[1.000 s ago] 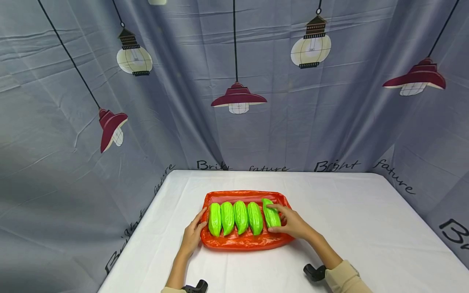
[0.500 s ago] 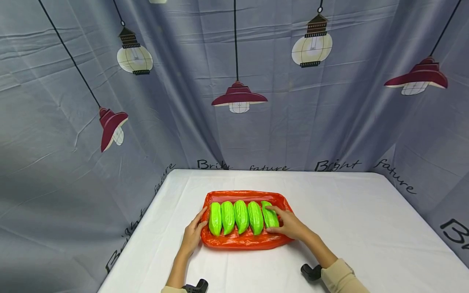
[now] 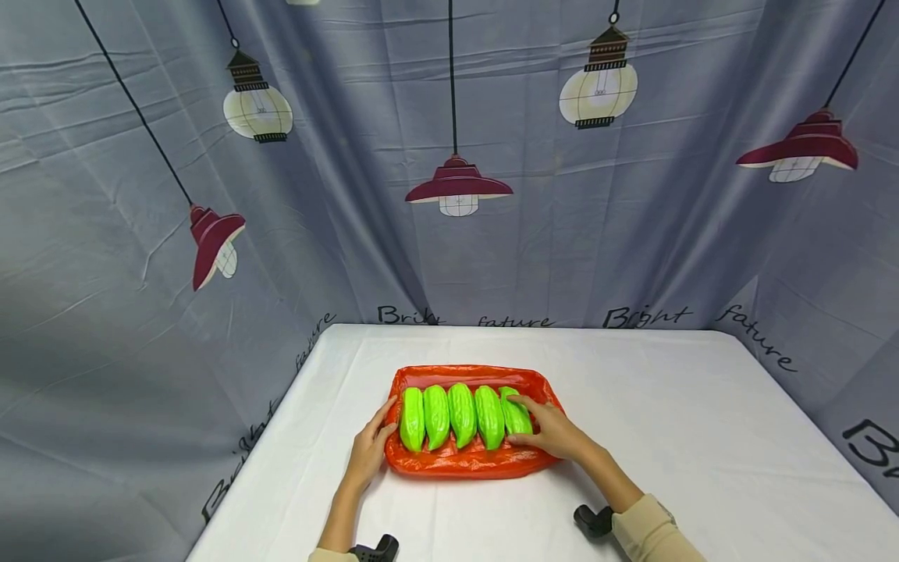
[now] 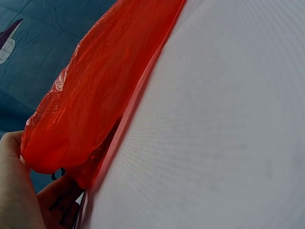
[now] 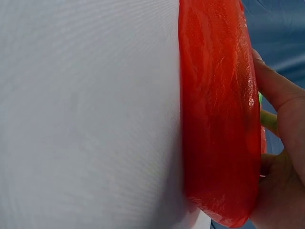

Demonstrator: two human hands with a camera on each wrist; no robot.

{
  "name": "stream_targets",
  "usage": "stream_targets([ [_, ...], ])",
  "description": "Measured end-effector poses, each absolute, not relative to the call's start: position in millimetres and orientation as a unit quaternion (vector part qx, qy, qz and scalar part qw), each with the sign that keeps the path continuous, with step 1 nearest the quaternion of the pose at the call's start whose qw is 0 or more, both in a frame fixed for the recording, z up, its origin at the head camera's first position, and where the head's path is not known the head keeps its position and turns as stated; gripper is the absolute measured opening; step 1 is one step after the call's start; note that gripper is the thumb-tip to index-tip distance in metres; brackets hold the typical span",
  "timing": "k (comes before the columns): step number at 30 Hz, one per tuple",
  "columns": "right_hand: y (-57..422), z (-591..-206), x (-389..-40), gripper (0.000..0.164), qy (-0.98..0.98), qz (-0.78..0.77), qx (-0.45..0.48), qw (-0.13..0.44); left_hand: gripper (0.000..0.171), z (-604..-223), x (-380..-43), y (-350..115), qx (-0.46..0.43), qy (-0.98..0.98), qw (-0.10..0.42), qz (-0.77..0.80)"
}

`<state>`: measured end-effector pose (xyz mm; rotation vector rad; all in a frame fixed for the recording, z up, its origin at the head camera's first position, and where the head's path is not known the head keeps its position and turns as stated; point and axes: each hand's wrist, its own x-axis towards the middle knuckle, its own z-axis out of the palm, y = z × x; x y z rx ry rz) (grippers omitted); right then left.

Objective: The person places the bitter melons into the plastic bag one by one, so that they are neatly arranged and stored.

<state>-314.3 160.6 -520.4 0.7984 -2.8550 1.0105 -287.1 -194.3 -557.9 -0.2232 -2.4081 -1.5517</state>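
Several bright green, ridged bitter melons (image 3: 462,416) lie side by side in a tray (image 3: 463,468) covered with shiny red plastic. At the right end of the row, my right hand (image 3: 556,429) holds the last bitter melon (image 3: 516,415) lengthwise, thumb at its near end and fingers toward its far end. My left hand (image 3: 367,451) grips the tray's left rim. In the left wrist view, thumb and fingers of the left hand (image 4: 21,191) lie around the red plastic edge. From the right wrist, the tray's side wall (image 5: 219,119) hides most of the held melon.
The tray lies on a white-covered table (image 3: 702,437). A grey curtain (image 3: 520,257) printed with lamps and lettering surrounds the far and side edges. Dark wrist devices (image 3: 593,521) sit by both beige sleeves (image 3: 649,527).
My right hand has moved slightly left with the end bitter melon, bringing it close beside its neighbour in the row. The left hand and the tray stay in place.
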Motion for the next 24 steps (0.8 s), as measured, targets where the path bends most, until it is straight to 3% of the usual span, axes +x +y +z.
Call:
stream_targets([
  [10,161,-518,-313,0.073,-0.914,0.316,0.256,0.0,0.043,-559,-287,-192,-0.072,-0.827,0.125,-0.543],
  [24,168,-496,-315,0.075,-0.909,0.332,0.252,-0.004,0.042,-554,-290,-198,-0.066,-0.797,0.153,-0.58],
])
